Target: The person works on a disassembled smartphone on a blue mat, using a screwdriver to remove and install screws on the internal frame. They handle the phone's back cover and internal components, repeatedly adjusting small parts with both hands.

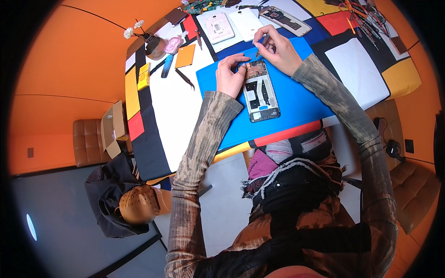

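Note:
An opened smartphone (261, 95) lies face down on a blue work mat (296, 104), its inner frame, copper-coloured upper board area and black strips bared. My left hand (230, 76) is closed at the phone's upper left corner, thumb and forefinger bent against its edge. Just above the phone's top edge, my right hand (280, 53) pinches a thin pointed tool that looks like tweezers (258, 54). Its tip points down towards the phone; most of it is hidden by the fingers. Whether the tip touches anything is too small to tell.
Dark tweezers (185, 79), an orange pad (185, 56), a blue tool (167, 66) and a yellow packet (143, 76) lie left of the mat. Phone shells (219, 28) and another opened phone (285, 21) lie beyond. Several hand tools (368, 32) sit far right; a flower vase (155, 47) stands far left.

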A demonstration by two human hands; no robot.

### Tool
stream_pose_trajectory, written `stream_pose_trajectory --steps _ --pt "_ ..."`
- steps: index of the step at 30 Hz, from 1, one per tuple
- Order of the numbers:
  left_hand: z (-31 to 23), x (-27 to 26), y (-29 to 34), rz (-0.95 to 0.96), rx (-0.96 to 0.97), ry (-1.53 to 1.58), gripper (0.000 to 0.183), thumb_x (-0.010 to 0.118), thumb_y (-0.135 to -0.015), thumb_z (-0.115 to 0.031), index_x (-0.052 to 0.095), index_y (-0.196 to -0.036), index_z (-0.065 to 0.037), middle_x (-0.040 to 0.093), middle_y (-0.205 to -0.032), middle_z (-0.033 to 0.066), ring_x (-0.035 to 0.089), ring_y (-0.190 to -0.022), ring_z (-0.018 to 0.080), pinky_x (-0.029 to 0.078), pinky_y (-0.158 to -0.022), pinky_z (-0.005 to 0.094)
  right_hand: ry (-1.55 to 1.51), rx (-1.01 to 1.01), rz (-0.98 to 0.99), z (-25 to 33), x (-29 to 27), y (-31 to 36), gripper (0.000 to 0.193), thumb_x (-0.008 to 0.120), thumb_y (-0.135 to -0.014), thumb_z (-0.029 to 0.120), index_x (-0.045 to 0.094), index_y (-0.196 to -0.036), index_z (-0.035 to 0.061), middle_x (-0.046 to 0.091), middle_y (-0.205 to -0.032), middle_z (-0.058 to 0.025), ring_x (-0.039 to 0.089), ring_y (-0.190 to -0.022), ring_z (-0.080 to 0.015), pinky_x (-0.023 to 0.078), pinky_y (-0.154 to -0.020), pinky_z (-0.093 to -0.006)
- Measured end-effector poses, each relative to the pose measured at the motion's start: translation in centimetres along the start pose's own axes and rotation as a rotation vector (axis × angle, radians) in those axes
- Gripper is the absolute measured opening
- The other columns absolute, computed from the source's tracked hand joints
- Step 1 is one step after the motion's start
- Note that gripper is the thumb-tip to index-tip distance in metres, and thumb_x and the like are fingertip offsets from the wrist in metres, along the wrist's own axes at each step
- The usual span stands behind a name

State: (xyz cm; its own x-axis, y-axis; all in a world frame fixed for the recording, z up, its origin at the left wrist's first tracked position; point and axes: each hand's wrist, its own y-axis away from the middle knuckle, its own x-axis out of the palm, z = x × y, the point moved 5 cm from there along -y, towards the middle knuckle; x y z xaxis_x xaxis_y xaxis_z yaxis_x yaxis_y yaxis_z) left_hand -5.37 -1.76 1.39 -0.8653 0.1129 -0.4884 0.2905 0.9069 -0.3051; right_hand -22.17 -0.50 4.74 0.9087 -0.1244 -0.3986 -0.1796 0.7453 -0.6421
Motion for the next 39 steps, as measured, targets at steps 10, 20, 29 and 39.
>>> stream_pose_trajectory --steps 10,20,29,39 --pt "0.1 0.0 -0.1 -0.004 0.015 0.006 0.021 0.06 -0.078 -0.006 0.072 -0.095 -0.009 0.066 -0.11 0.0081 0.054 -0.104 0.0244 0.045 -0.089 0.0338 0.006 0.003 -0.011 0.1 -0.1 0.0 0.021 0.06 -0.088 0.005 0.047 -0.104 0.0046 0.057 -0.09 -0.0008 0.055 -0.065 -0.0049 0.044 -0.056 -0.0197" --pt "0.3 0.2 0.0 -0.001 -0.009 0.025 0.019 0.06 -0.077 -0.006 0.071 -0.092 -0.008 0.066 -0.108 0.0104 0.054 -0.106 0.0274 0.042 -0.093 0.0364 0.059 0.025 0.042 0.6 0.2 -0.1 0.02 0.06 -0.088 0.005 0.046 -0.102 0.0043 0.056 -0.089 -0.0021 0.052 -0.064 -0.0069 0.042 -0.056 -0.0227" --pt "-0.1 -0.1 0.1 -0.002 0.096 -0.144 0.022 0.06 -0.077 -0.007 0.071 -0.096 -0.007 0.066 -0.109 0.0094 0.057 -0.102 0.0249 0.046 -0.089 0.0341 0.38 -0.079 0.218 2.0 0.7 -2.8 0.019 0.055 -0.09 0.019 0.041 -0.098 0.0081 0.059 -0.078 -0.0106 0.063 -0.069 -0.0304 0.046 -0.058 -0.04" --pt "-0.1 -0.2 0.2 -0.053 0.136 -0.123 0.023 0.057 -0.077 -0.007 0.071 -0.096 -0.008 0.067 -0.103 0.008 0.058 -0.097 0.0254 0.048 -0.085 0.0347 0.501 -0.207 0.056 2.5 1.5 -2.0 0.021 0.056 -0.09 0.017 0.043 -0.1 0.005 0.059 -0.074 -0.0113 0.06 -0.07 -0.0292 0.046 -0.061 -0.0395"
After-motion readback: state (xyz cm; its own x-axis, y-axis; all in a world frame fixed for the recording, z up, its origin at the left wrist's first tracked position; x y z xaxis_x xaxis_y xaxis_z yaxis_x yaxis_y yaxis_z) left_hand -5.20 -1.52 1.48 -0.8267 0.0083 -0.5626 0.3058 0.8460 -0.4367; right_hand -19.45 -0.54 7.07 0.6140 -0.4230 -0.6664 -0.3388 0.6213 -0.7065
